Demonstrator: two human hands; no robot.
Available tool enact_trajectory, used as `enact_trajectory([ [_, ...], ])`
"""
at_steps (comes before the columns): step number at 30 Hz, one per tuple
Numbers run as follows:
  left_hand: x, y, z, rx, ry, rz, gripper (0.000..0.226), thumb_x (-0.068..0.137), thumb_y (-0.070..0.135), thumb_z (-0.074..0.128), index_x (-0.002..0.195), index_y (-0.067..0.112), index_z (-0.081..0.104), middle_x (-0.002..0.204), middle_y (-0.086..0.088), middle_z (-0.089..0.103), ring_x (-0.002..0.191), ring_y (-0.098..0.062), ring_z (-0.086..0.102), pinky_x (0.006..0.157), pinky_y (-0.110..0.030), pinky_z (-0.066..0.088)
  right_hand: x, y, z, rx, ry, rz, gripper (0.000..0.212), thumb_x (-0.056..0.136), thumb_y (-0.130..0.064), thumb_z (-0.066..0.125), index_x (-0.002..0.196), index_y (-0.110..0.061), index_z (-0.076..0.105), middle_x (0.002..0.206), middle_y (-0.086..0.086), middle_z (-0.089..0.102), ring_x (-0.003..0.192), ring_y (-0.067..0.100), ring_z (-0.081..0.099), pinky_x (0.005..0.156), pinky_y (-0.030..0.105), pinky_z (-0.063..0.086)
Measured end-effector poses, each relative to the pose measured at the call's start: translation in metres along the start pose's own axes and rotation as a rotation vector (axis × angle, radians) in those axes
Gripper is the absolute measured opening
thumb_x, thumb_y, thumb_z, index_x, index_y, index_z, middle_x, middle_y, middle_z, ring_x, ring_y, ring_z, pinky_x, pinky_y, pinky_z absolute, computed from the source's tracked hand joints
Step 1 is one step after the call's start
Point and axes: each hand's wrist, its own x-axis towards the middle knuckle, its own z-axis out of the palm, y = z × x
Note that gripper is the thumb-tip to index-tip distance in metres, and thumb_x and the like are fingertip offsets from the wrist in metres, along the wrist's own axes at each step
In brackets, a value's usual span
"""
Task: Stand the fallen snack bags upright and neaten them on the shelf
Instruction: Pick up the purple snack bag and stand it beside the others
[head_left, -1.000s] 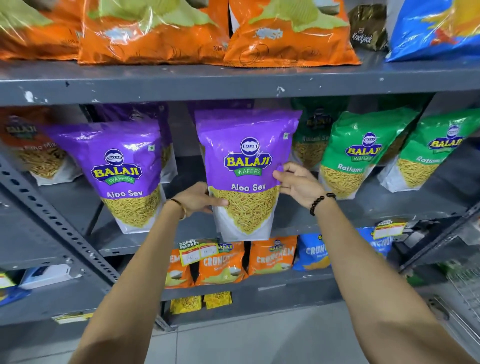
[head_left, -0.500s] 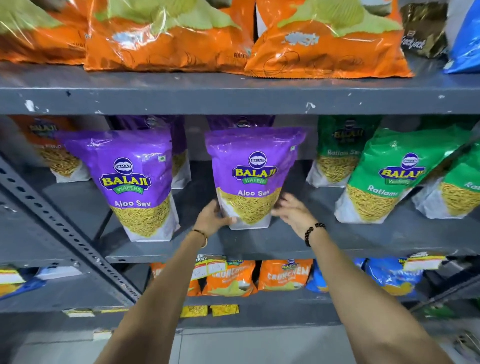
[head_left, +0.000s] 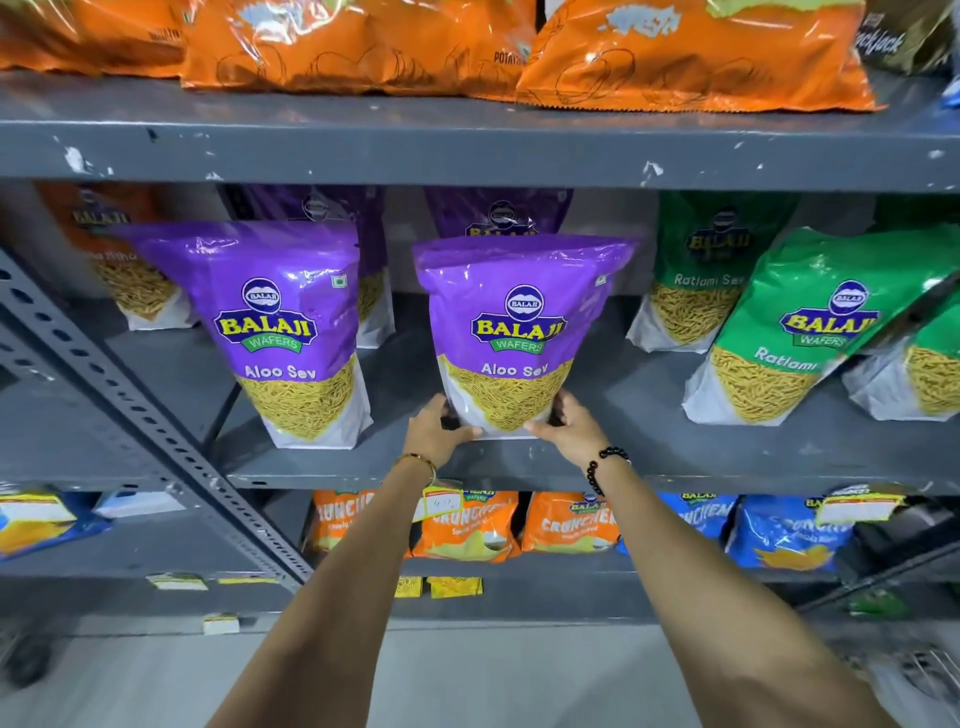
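Grey painted metal shelf (head_left: 649, 462), chipped along the front edges, braced at left by a perforated grey steel upright (head_left: 156, 431); pale floor below. Standing upright near the front edge of the middle shelf: purple plastic Aloo Sev snack bag (head_left: 519, 332), clasped at its two bottom corners. Left hand (head_left: 439, 434) wrapped around the lower left corner, right hand (head_left: 569, 431) around the lower right, each grip closed on the bag. Just to the left, a second purple Aloo Sev bag (head_left: 280, 332), also upright, apart from the first. To the right, green Ratlami Sev bags (head_left: 795, 332) leaning leftward, the outermost cut off by the frame edge. Behind the front row, more bags in shadow, labels half hidden. Above, orange crisp bags (head_left: 675, 57) cropped at the top. Below, small orange and blue packets (head_left: 571, 525), blurred, print hard to read.
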Motion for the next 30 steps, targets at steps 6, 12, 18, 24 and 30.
enact_trajectory([
  [6, -0.006, -0.001, 0.0, 0.003, -0.011, -0.006, 0.043, 0.081, 0.011, 0.068, 0.119, 0.003, 0.049, 0.127, -0.014, 0.06, 0.115, -0.031, 0.055, 0.098, -0.04, 0.045, -0.008, 0.001, 0.005, -0.033, 0.036, -0.003, 0.069, 0.078, -0.018, 0.071, 0.139, -0.017, 0.037, 0.137, 0.005, 0.054, 0.126, 0.024, 0.05, 0.107, 0.042, 0.041],
  [12, -0.005, 0.001, 0.0, 0.035, -0.012, -0.013, 0.046, 0.083, 0.012, 0.066, 0.124, 0.005, 0.047, 0.13, -0.014, 0.058, 0.119, -0.033, 0.053, 0.105, -0.047, 0.042, -0.007, 0.001, 0.008, -0.044, 0.081, 0.014, 0.07, 0.078, -0.018, 0.072, 0.138, -0.015, 0.037, 0.137, 0.009, 0.053, 0.126, 0.028, 0.05, 0.107, 0.047, 0.042],
  [18, -0.004, 0.006, 0.002, 0.064, 0.011, -0.031, 0.043, 0.084, 0.012, 0.064, 0.122, 0.003, 0.048, 0.127, -0.015, 0.059, 0.115, -0.033, 0.055, 0.099, -0.041, 0.044, -0.007, -0.007, 0.009, -0.091, 0.086, 0.01, 0.065, 0.081, -0.016, 0.068, 0.139, -0.013, 0.037, 0.138, 0.01, 0.053, 0.125, 0.029, 0.05, 0.105, 0.04, 0.042],
  [24, -0.003, 0.008, 0.004, 0.049, 0.017, -0.049, 0.043, 0.085, 0.01, 0.063, 0.124, 0.004, 0.047, 0.128, -0.015, 0.059, 0.117, -0.032, 0.054, 0.101, -0.042, 0.043, -0.005, -0.01, 0.009, -0.126, 0.099, 0.023, 0.063, 0.082, -0.017, 0.068, 0.137, -0.011, 0.038, 0.138, 0.01, 0.053, 0.126, 0.029, 0.05, 0.105, 0.04, 0.041],
  [30, -0.002, 0.009, 0.003, 0.047, 0.015, -0.053, 0.042, 0.086, 0.008, 0.062, 0.124, 0.003, 0.046, 0.129, -0.015, 0.058, 0.119, -0.032, 0.053, 0.103, -0.045, 0.042, -0.005, -0.01, 0.01, -0.131, 0.115, 0.035, 0.063, 0.08, -0.019, 0.069, 0.135, -0.011, 0.04, 0.136, 0.01, 0.055, 0.125, 0.03, 0.051, 0.104, 0.04, 0.042],
])
